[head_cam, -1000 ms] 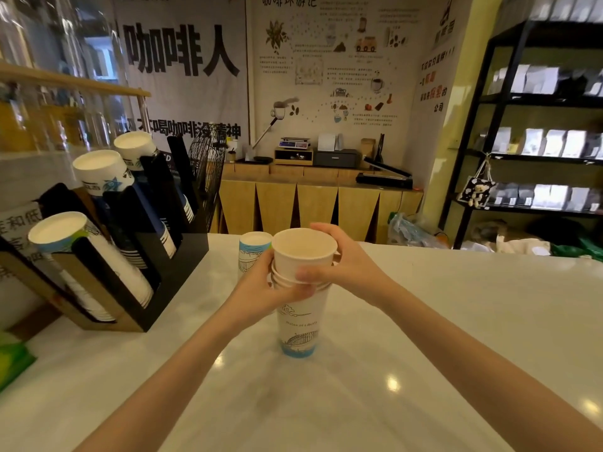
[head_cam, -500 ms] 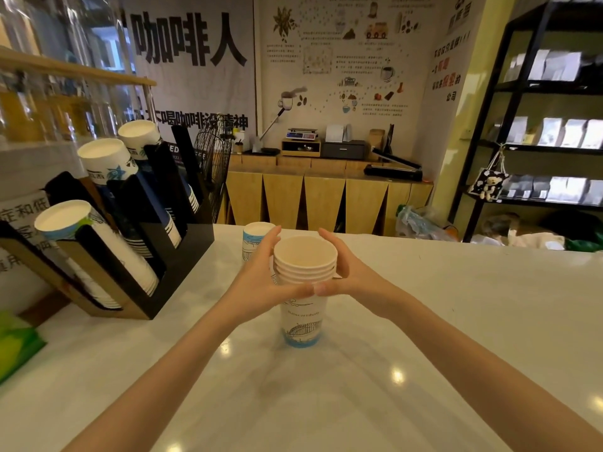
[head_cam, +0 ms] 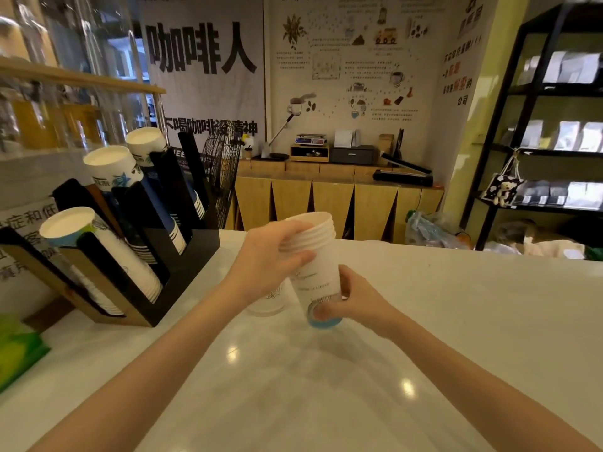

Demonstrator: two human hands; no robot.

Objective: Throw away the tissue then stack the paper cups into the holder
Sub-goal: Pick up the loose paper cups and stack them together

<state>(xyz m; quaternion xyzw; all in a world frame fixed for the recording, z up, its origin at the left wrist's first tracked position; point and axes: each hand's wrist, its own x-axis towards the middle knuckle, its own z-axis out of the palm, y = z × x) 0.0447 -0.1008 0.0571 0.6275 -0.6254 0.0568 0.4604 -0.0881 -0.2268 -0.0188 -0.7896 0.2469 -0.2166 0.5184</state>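
A stack of nested white paper cups (head_cam: 315,262) with a blue base is lifted off the white counter (head_cam: 456,321) and tilted, rims toward the far side. My left hand (head_cam: 270,259) grips it near the rims; my right hand (head_cam: 352,301) holds its bottom end. Another paper cup (head_cam: 269,300) stands on the counter behind my left hand, mostly hidden. The black cup holder (head_cam: 176,282) stands at the left with three slanted rows of cups (head_cam: 107,256). No tissue is visible.
A green packet (head_cam: 16,350) lies at the counter's left edge. Behind the holder stands a black wire fan (head_cam: 222,168). Wooden cabinets (head_cam: 326,203) with a scale and a printer line the back wall. Black shelving (head_cam: 538,151) stands at the right.
The cup stack stood upright on the counter between both hands. Now it is raised and tipped, my right hand has dropped to its base, and my left hand wraps its top.
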